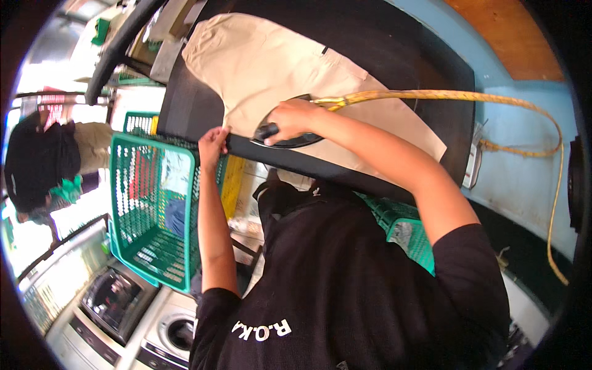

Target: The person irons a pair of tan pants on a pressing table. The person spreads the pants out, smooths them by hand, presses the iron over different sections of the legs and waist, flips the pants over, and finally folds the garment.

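Note:
Beige trousers or shorts (273, 60) lie spread on a dark ironing table (416, 51). My right hand (291, 119) is closed around the handle of a clothes iron (300, 140), whose soleplate rests on the cloth near the table's front edge. A yellow wrapped cord (416, 94) runs from the iron's back to the right. At the front edge, left of the iron, my left hand (214, 142) pinches the cloth's edge between its fingertips.
A green plastic basket (190, 222) with clothes stands at the left, near my left forearm. Another green basket (414, 240) is below the table's front edge. The cord loops by the blue wall (518, 185). Another person (46, 157) stands far left, near washing machines (178, 323).

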`<state>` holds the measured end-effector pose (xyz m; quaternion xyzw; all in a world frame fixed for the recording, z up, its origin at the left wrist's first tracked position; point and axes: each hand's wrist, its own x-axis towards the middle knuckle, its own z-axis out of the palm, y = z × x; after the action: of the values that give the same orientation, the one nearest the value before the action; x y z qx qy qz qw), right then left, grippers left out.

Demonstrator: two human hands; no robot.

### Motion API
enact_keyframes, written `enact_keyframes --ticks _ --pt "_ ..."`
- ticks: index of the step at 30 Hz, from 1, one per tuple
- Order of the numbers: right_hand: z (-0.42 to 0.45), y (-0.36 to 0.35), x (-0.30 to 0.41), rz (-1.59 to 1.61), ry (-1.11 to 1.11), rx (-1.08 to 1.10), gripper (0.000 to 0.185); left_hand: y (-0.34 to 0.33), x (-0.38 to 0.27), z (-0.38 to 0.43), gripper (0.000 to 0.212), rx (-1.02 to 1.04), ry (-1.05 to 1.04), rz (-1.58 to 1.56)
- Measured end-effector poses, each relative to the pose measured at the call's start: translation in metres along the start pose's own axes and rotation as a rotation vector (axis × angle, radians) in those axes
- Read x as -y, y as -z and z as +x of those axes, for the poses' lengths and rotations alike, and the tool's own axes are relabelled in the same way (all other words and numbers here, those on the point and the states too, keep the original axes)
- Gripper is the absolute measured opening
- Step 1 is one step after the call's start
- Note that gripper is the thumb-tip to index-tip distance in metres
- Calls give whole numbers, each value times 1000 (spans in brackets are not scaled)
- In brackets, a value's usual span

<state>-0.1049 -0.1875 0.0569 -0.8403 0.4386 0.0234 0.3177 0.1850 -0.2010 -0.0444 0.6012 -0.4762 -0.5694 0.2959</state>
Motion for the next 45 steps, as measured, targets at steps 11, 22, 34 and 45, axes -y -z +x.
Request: enact_keyframes --ticks 11,22,34,45 --pt "-202 -17 -29 -145 -164 265 63 -6 8 3 25 -160 41 -92" --pt "-49 -19 -8 30 -122 -228 56 2 11 13 16 -77 130 -186" --pt "-258 -55 -29 26 -437 -85 58 1 8 12 18 -102 124 -132" --pt "-395 -113 -23 42 -834 -425 62 2 7 12 22 -23 128 -159"
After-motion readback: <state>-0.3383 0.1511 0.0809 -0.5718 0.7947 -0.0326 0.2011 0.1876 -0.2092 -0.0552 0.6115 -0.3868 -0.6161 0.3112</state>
